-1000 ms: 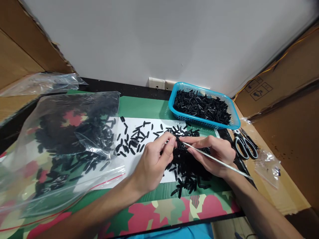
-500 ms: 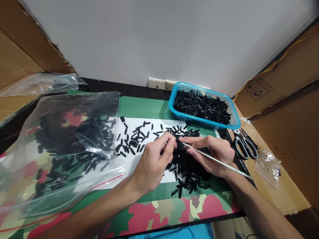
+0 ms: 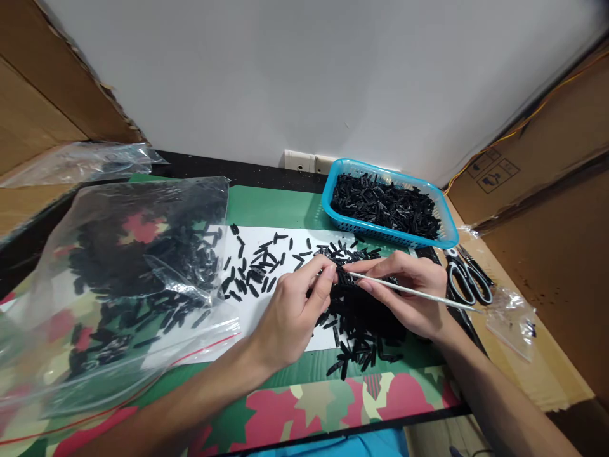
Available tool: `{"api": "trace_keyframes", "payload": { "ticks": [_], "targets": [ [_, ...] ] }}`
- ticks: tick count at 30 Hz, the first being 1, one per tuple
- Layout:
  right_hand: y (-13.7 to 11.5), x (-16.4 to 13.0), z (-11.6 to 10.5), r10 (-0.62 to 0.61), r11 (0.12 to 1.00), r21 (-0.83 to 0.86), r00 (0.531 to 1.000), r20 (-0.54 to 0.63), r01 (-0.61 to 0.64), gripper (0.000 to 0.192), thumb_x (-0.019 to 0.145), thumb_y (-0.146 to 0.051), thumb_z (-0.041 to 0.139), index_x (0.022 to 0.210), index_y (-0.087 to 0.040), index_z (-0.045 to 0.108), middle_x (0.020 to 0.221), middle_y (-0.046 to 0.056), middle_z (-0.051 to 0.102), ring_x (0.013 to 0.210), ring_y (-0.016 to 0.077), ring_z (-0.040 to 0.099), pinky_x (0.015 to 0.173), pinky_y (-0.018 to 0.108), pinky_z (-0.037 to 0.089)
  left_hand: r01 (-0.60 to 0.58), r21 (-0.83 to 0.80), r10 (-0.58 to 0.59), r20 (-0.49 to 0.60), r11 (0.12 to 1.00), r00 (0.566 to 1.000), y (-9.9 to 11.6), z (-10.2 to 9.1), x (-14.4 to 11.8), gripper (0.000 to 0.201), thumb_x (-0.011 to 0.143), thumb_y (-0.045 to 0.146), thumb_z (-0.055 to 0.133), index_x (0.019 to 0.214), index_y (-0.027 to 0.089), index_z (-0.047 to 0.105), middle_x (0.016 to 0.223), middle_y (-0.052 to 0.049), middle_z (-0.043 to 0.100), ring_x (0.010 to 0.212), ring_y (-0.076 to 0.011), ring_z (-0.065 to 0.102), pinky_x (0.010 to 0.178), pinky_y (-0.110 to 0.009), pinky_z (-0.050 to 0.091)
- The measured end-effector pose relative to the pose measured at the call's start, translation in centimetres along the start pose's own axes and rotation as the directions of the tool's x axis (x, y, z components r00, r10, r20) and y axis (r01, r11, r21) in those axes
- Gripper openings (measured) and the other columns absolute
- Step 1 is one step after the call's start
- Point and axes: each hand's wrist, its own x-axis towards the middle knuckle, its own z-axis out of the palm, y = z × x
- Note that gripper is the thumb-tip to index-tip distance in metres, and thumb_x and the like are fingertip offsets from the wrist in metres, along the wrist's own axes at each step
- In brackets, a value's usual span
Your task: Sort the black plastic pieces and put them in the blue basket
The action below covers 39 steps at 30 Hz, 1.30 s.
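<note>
My left hand (image 3: 290,314) pinches a small black plastic piece (image 3: 341,275) between thumb and forefinger above a pile of black pieces (image 3: 361,317). My right hand (image 3: 413,295) holds a thin white rod (image 3: 419,293), its tip meeting the black piece at my left fingertips. Both hands hover over a white sheet (image 3: 266,314) on the green mat, where loose black pieces (image 3: 259,266) lie scattered.
A blue basket (image 3: 450,235) full of black pieces stands at the back right. Scissors (image 3: 469,279) lie to its right, beside a small clear bag (image 3: 511,317). A large clear zip bag (image 3: 118,279) of black pieces covers the left. Cardboard boxes flank both sides.
The rod's rear end has swung up and to the right, so it lies flatter. My right hand has turned slightly. The left hand has stayed in place.
</note>
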Motion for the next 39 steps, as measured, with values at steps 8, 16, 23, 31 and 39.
{"api": "trace_keyframes", "payload": {
  "ticks": [8, 16, 23, 31, 39],
  "targets": [
    [-0.55, 0.23, -0.03, 0.116, 0.986, 0.116, 0.993, 0.03, -0.119, 0.013, 0.096, -0.024, 0.078, 0.088, -0.021, 0.068, 0.109, 0.008, 0.085, 0.099, 0.0251, 0.083, 0.077, 0.035, 0.069, 0.01, -0.012, -0.01, 0.001, 1.0, 1.0, -0.1, 0.09, -0.02, 0.036, 0.11, 0.048, 0.043, 0.092, 0.021, 0.057, 0.058, 0.008, 0.041, 0.052, -0.0106, 0.038, 0.054, -0.024, 0.032],
    [-0.53, 0.18, -0.1, 0.114, 0.982, 0.146, 0.993, 0.032, -0.117, 0.012, 0.094, -0.021, 0.08, 0.089, -0.021, 0.069, 0.109, 0.007, 0.085, 0.102, 0.0243, 0.083, 0.085, 0.036, 0.068, 0.008, -0.043, -0.008, 0.016, 0.999, 1.0, -0.13, 0.1, -0.12, 0.035, 0.111, 0.048, 0.042, 0.091, 0.022, 0.053, 0.056, 0.009, 0.041, 0.051, -0.0101, 0.036, 0.054, -0.024, 0.032],
    [-0.67, 0.36, -0.15, 0.141, 0.965, 0.215, 0.989, 0.043, -0.147, 0.012, 0.094, -0.02, 0.08, 0.088, -0.02, 0.069, 0.107, 0.007, 0.085, 0.097, 0.0232, 0.083, 0.082, 0.035, 0.069, 0.03, -0.088, -0.027, 0.038, 0.996, 0.999, -0.1, 0.14, -0.15, 0.034, 0.111, 0.049, 0.04, 0.093, 0.023, 0.052, 0.054, 0.009, 0.042, 0.049, -0.0107, 0.036, 0.054, -0.025, 0.033],
    [-0.6, 0.24, 0.02, 0.16, 0.939, 0.3, 0.986, 0.052, -0.169, 0.012, 0.095, -0.019, 0.079, 0.091, -0.021, 0.068, 0.111, 0.006, 0.085, 0.101, 0.0224, 0.083, 0.087, 0.036, 0.07, 0.09, -0.223, -0.078, 0.06, 0.971, 0.995, -0.13, 0.11, 0.09, 0.036, 0.11, 0.052, 0.042, 0.092, 0.023, 0.052, 0.052, 0.01, 0.043, 0.046, -0.0079, 0.037, 0.049, -0.022, 0.031],
    [-0.76, 0.24, 0.12, 0.158, 0.945, 0.282, 0.986, 0.053, -0.167, 0.01, 0.097, -0.019, 0.077, 0.093, -0.021, 0.068, 0.114, 0.007, 0.084, 0.096, 0.0216, 0.084, 0.084, 0.035, 0.07, 0.098, -0.259, -0.084, 0.065, 0.961, 0.994, -0.07, 0.1, 0.13, 0.036, 0.11, 0.052, 0.043, 0.091, 0.023, 0.051, 0.051, 0.01, 0.043, 0.046, -0.0074, 0.038, 0.049, -0.022, 0.032]
  ]
}}
